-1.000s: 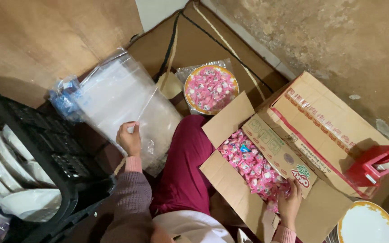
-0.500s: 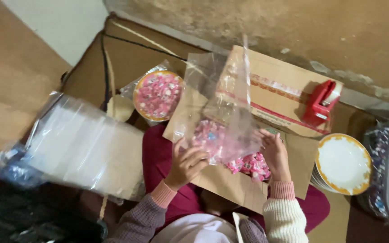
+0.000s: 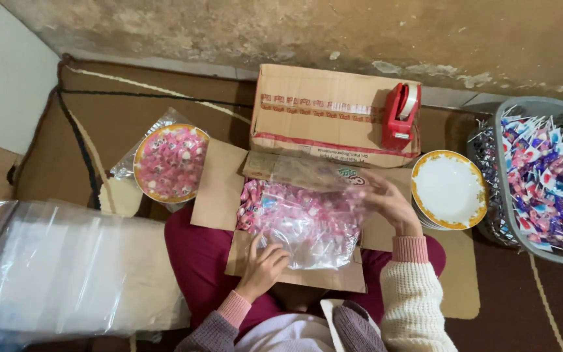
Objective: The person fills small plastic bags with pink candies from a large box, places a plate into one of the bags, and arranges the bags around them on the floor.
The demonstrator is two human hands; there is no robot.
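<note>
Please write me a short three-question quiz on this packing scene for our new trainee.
1. True or false: the red tape dispenser stands on the closed cardboard box.
2. What do the left hand and right hand hold together? A) white plate B) clear plastic bag C) grey basket
3. What fills the yellow-rimmed plate on the left?

Key:
1. True.
2. B, the clear plastic bag, held over the open box of pink sweets.
3. Pink wrapped sweets.

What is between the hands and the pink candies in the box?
A clear plastic bag lies over the pink candies in the open cardboard box. The left hand and right hand both touch the bag.
</note>
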